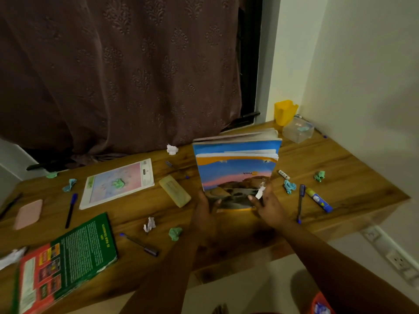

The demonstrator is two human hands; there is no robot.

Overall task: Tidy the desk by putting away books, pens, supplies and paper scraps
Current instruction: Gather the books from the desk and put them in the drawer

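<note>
At desk [340,168] centre, both hands hold a stack of books [237,168] upright on its lower edge, cover facing the camera, print upside down. Left hand [205,209] grips the lower left corner, thumb on the cover, fingers behind and hidden. Right hand [268,203] clamps the lower right corner, thumb across the cover, fingers curled round the edge; a white paper scrap [260,191] sits pinched at its fingertips against the cover. Both forearms reach forward from the near edge, converging on the stack. Top of the stack fans slightly, loose pages showing.

Left of the grip: yellow eraser [175,191] just beside, then a pink-covered notebook [118,183] with a green wad on it, and a blue pen [71,210] well apart. Near left, a green book [74,252] lies flat. Right of the grip: teal wad [289,186] near, another pen [300,203], glue stick [318,199]. Beyond the grip, at the far corner: yellow cup [284,112] and clear box [298,130], touching or nearly so.
</note>
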